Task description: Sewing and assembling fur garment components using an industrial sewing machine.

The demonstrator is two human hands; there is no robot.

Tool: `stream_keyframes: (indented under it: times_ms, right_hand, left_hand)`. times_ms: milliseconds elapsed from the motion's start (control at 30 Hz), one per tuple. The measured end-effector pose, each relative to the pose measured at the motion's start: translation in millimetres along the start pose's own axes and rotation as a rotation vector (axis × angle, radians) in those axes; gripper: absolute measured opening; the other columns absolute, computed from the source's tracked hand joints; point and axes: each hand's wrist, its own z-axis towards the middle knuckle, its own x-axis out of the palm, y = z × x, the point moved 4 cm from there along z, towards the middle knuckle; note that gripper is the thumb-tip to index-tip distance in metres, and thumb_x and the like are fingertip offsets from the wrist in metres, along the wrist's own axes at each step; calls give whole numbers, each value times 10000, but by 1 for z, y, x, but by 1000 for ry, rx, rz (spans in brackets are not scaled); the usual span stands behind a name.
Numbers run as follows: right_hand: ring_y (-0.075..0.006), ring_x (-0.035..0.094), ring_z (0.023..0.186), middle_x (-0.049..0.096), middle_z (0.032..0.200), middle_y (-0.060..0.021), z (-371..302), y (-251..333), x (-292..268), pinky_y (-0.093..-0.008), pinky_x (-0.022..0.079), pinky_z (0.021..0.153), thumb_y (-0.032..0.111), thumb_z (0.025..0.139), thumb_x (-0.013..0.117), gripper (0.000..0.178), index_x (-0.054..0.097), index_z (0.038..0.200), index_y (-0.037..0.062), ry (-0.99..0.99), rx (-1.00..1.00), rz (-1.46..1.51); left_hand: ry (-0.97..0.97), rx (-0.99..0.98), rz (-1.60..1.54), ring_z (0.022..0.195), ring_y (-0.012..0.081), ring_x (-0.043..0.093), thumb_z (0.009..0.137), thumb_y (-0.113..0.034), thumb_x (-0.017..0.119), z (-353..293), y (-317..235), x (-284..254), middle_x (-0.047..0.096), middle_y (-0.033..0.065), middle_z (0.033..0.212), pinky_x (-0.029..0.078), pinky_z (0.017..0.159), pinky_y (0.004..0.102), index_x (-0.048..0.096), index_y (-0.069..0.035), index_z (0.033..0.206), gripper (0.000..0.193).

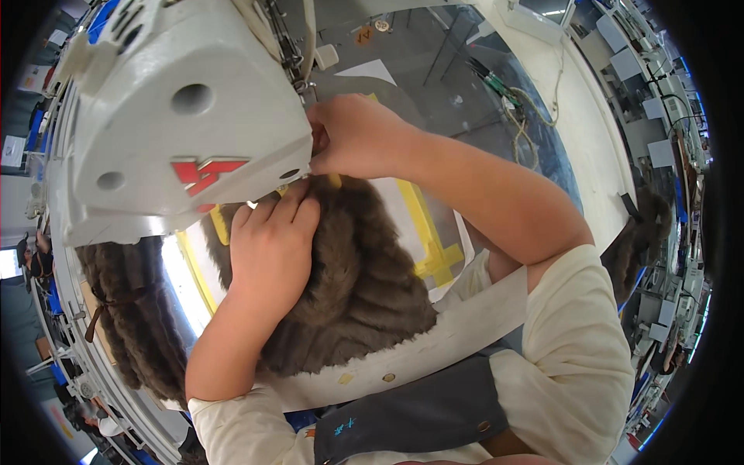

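Observation:
A white sewing machine head with a red emblem fills the upper left. A piece of brown fur lies in folds under its right edge and runs down toward my lap. My left hand is on the fur below the machine, fingers bent and gripping its upper part. The fingertips are partly hidden under the machine head. My right hand is beside the machine's right end, its fingers curled closed toward the needle area. What they pinch is hidden.
Yellow tape strips mark the table around the fur. Green-handled thread snips with a looped cord lie at the far right of the dark glossy tabletop. More brown fur is piled at the left. Another dark fur piece is at the right.

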Motion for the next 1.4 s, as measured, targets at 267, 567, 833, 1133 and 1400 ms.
stream_keyframes:
  times_ms: [267, 567, 833, 1133, 1400]
  right_hand:
    - [-329, 727, 871, 754, 855, -125, 6, -7, -2, -430, 574, 772, 265, 715, 836, 251, 771, 873, 82, 32, 52, -12]
    - [-316, 732, 853, 754, 826, -103, 8, -9, 7, -425, 586, 769, 242, 692, 797, 202, 771, 827, 95, -66, 33, -53]
    - [-314, 733, 864, 759, 847, -108, 8, -12, 7, -422, 584, 785, 248, 706, 805, 208, 769, 834, 88, -115, -2, -24]
    - [-328, 728, 863, 752, 844, -121, 8, -16, 9, -424, 579, 786, 238, 723, 804, 208, 761, 845, 75, -131, -38, -3]
    - [-351, 728, 855, 749, 832, -142, 9, -12, 16, -438, 581, 761, 220, 708, 793, 208, 743, 833, 62, -174, -68, -104]
  left_hand:
    - [56, -13, 23, 964, 238, 671, 832, -73, 585, 0, -1, 4, 700, 81, 1287, 472, 812, 382, 667, -89, 1053, 236]
    - [-55, 25, 87, 807, 208, 634, 802, -103, 627, -3, -3, 3, 722, 95, 1212, 443, 699, 358, 653, -112, 986, 186]
    - [-60, 36, 73, 790, 203, 633, 787, -104, 631, -1, 1, 5, 721, 91, 1141, 445, 681, 357, 631, -121, 966, 179]
    - [152, -51, -67, 1039, 319, 680, 859, -51, 550, 2, 1, 5, 668, 161, 1296, 492, 848, 432, 609, -91, 1063, 216]
    - [92, -79, -29, 981, 312, 688, 848, -47, 558, -5, 1, 10, 676, 171, 1310, 504, 820, 435, 594, -95, 1022, 184]
